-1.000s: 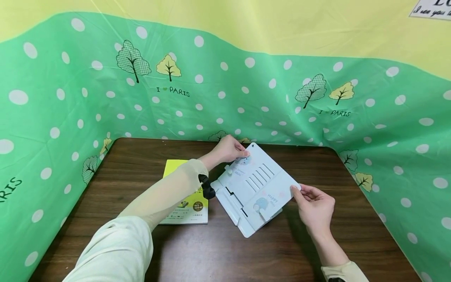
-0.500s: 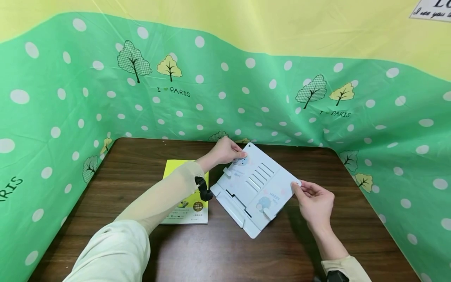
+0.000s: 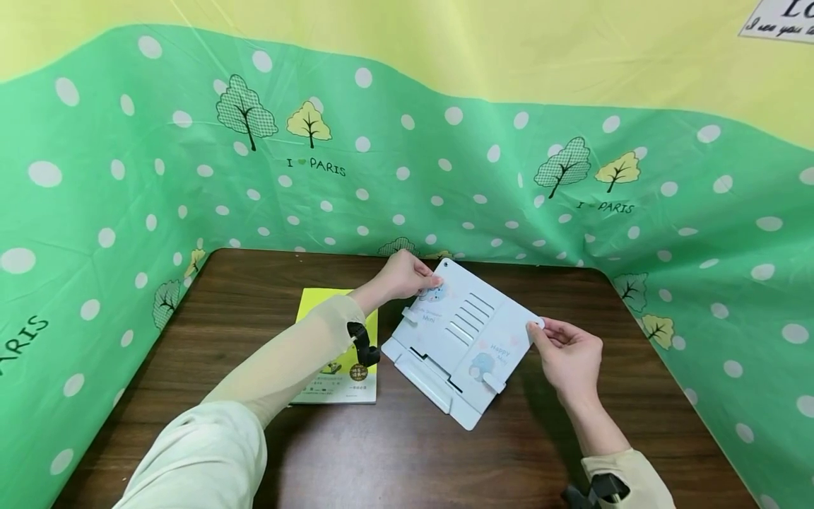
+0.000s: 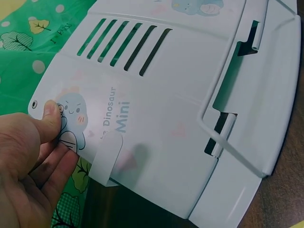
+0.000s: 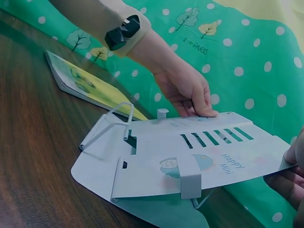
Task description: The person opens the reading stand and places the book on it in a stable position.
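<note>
A white book stand [image 3: 439,339] with slots, pale dinosaur prints and small side clips lies turned at an angle over the table's middle. My left hand [image 3: 407,274] pinches its far left corner, thumb on the printed face and fingers underneath, as the left wrist view shows. At the far right corner my right hand [image 3: 570,359] pinches the edge between thumb and fingers. In the right wrist view, the panel [image 5: 213,161] is raised above a base plate [image 5: 161,213], and a bent wire holder [image 5: 111,130] rises at its lower edge.
A yellow and white book [image 3: 311,300] lies left of the stand, partly hidden under my left forearm. The dark wooden table [image 3: 407,466] is enclosed by a green polka-dot cloth [image 3: 381,191] at the back and sides.
The book stand has turned a little counterclockwise in the head view: its near corner has shifted right, its far corner left. Both hands keep their grip, the left moving slightly left.
</note>
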Motion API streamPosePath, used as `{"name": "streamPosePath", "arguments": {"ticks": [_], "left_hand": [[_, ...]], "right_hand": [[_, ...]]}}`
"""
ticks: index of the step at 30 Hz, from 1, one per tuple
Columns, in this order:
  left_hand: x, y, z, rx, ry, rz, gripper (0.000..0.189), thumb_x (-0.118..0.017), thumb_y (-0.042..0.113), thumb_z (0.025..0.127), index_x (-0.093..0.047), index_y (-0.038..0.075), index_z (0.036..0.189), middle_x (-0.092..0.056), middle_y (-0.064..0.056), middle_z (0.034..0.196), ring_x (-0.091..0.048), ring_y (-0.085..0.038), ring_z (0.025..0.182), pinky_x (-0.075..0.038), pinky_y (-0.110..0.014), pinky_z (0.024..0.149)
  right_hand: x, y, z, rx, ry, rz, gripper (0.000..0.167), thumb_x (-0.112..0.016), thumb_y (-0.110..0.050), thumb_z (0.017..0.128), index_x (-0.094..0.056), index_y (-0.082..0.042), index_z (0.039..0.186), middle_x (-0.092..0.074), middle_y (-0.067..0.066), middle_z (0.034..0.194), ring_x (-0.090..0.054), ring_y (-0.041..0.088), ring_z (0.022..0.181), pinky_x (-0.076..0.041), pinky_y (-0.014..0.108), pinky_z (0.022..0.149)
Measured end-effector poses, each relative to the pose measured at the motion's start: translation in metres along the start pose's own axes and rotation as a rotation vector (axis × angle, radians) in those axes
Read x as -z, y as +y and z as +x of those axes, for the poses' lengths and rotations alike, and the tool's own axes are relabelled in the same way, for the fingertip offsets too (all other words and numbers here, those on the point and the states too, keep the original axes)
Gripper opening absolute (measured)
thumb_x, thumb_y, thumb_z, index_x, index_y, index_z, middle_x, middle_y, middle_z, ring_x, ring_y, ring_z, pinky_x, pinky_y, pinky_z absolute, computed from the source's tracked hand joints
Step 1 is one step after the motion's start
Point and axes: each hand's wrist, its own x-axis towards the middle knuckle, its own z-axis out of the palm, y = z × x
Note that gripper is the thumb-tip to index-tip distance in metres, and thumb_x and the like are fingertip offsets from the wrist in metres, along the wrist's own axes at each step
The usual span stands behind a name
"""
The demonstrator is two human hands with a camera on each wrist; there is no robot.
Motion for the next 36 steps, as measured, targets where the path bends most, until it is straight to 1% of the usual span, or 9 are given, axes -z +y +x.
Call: {"name": "streamPosePath", "arguments": {"ticks": [4, 9, 13, 18, 25, 29, 34, 36], "left_hand": [[0.001, -0.002, -0.003, -0.012, 0.003, 0.001, 0.022, -0.086, 0.030, 0.093, -0.083, 0.011, 0.083, -0.074, -0.002, 0.072, -0.070, -0.019, 0.066, -0.055, -0.026, 0.058], [0.001, -0.003, -0.006, -0.006, 0.008, 0.003, 0.021, -0.086, 0.030, 0.092, -0.083, 0.011, 0.085, -0.074, -0.001, 0.072, -0.069, -0.016, 0.065, -0.053, -0.026, 0.057], [0.001, -0.005, -0.007, -0.001, 0.008, 0.001, 0.021, -0.086, 0.031, 0.093, -0.083, 0.011, 0.086, -0.075, -0.001, 0.074, -0.069, -0.017, 0.065, -0.054, -0.026, 0.057], [0.000, -0.008, -0.009, 0.002, 0.005, -0.009, 0.022, -0.086, 0.031, 0.093, -0.083, 0.009, 0.088, -0.075, -0.001, 0.075, -0.073, -0.020, 0.070, -0.058, -0.027, 0.061], [0.001, -0.010, -0.013, -0.006, 0.002, -0.019, 0.023, -0.085, 0.032, 0.093, -0.083, 0.010, 0.089, -0.075, -0.002, 0.077, -0.072, -0.018, 0.067, -0.060, -0.030, 0.063], [0.003, -0.011, -0.015, 0.001, -0.002, -0.039, 0.023, -0.086, 0.033, 0.093, -0.083, 0.011, 0.085, -0.076, -0.002, 0.075, -0.072, -0.020, 0.067, -0.058, -0.029, 0.061], [0.007, -0.013, -0.019, 0.007, -0.008, -0.021, 0.025, -0.084, 0.035, 0.094, -0.083, 0.013, 0.082, -0.075, -0.003, 0.073, -0.075, -0.028, 0.075, -0.053, -0.028, 0.058], [0.007, -0.013, -0.020, 0.009, -0.009, -0.012, 0.025, -0.084, 0.035, 0.094, -0.083, 0.014, 0.081, -0.075, -0.002, 0.072, -0.075, -0.028, 0.076, -0.052, -0.028, 0.057]], "right_hand": [[-0.001, 0.001, 0.004, 0.006, -0.005, 0.001, 0.022, -0.087, -0.007, 0.089, -0.080, 0.009, 0.103, -0.076, 0.011, 0.085, -0.067, 0.001, 0.069, -0.055, 0.014, 0.061], [-0.002, 0.000, 0.009, 0.007, -0.014, -0.001, 0.022, -0.086, -0.007, 0.090, -0.080, 0.009, 0.103, -0.076, 0.009, 0.083, -0.066, 0.001, 0.070, -0.054, 0.013, 0.061], [-0.001, 0.000, 0.013, 0.013, -0.019, -0.022, 0.022, -0.085, -0.008, 0.090, -0.080, 0.009, 0.103, -0.077, 0.010, 0.083, -0.066, 0.000, 0.069, -0.053, 0.012, 0.061], [-0.002, 0.000, 0.016, 0.016, -0.029, -0.058, 0.023, -0.084, -0.010, 0.092, -0.080, 0.009, 0.104, -0.077, 0.012, 0.085, -0.065, 0.000, 0.070, -0.051, 0.012, 0.060], [-0.003, -0.003, 0.019, 0.006, -0.035, -0.078, 0.025, -0.084, -0.014, 0.093, -0.080, 0.008, 0.105, -0.076, 0.015, 0.088, -0.064, 0.003, 0.072, -0.053, 0.013, 0.061], [-0.005, -0.003, 0.022, -0.006, -0.048, -0.073, 0.026, -0.083, -0.014, 0.094, -0.079, 0.008, 0.107, -0.075, 0.015, 0.088, -0.064, 0.005, 0.072, -0.054, 0.014, 0.061], [-0.008, -0.005, 0.027, -0.031, -0.063, -0.078, 0.028, -0.083, -0.015, 0.094, -0.079, 0.009, 0.107, -0.074, 0.015, 0.087, -0.064, 0.005, 0.072, -0.054, 0.015, 0.060], [-0.009, -0.005, 0.028, -0.032, -0.066, -0.073, 0.027, -0.083, -0.014, 0.094, -0.079, 0.009, 0.106, -0.075, 0.014, 0.087, -0.064, 0.005, 0.071, -0.054, 0.015, 0.060]]}}
